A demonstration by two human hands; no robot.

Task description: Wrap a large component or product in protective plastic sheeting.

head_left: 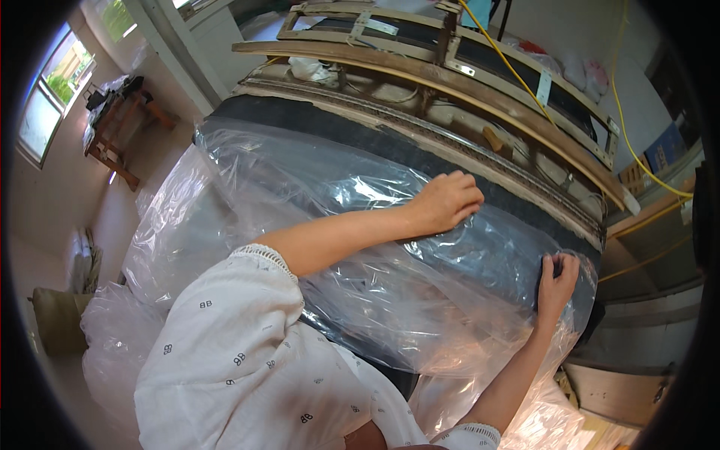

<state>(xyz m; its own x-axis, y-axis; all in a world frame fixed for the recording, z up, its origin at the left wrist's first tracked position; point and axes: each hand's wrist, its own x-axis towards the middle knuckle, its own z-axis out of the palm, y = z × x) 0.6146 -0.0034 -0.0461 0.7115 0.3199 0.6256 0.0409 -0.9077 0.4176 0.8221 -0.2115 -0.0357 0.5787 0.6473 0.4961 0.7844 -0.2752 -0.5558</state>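
Clear plastic film [360, 191] lies in a wide, wrinkled sheet across a dark work surface [300, 116] and hangs off it toward me. My left hand [448, 202] rests on the film near its far edge, fingers curled down and closed on it. Further right and nearer to me, my right hand [559, 279] has its fingers bent in a pinch at the film's right end. Both forearms reach over the sheet, and the fingertips are partly hidden.
Beyond the film runs a long machine frame with a wooden bar [405, 71] and a metal rail [420, 124]. A yellow cord [517, 75] slants down to the bar. Loose film [124, 337] bunches at the left. A wooden bench [116, 142] stands by the window.
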